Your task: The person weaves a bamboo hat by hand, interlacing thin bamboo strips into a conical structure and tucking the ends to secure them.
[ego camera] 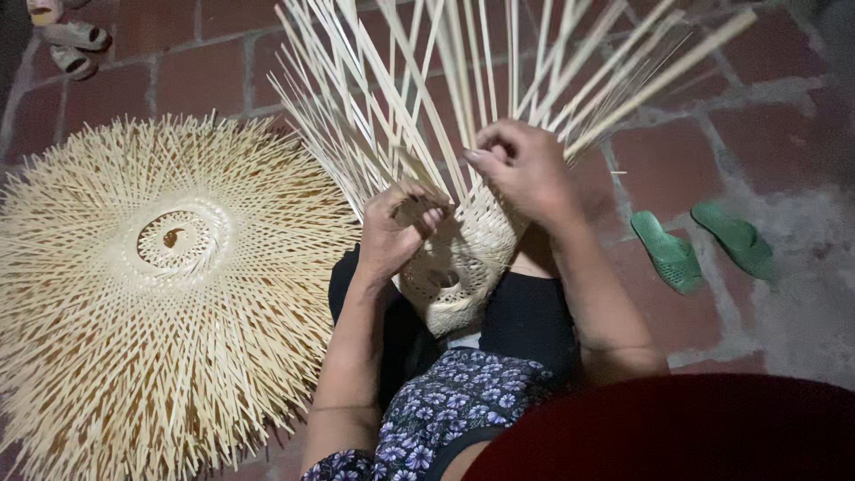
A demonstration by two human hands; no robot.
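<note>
A half-woven bamboo basket (463,258) rests on my lap, its woven cone pointing toward me and several long loose strips (499,62) fanning up and away. My left hand (396,227) grips the woven edge on the left side, fingers curled around strips. On the right side my right hand (521,165) pinches a bundle of strips where they leave the weave. Both hands touch the basket.
A stack of finished round woven bamboo pieces (169,276) with spiky edges lies on the brick floor (668,151) at the left. A pair of green sandals (704,245) sits at the right. Pale sandals (71,40) lie at the top left. A dark red rounded object (677,428) fills the lower right.
</note>
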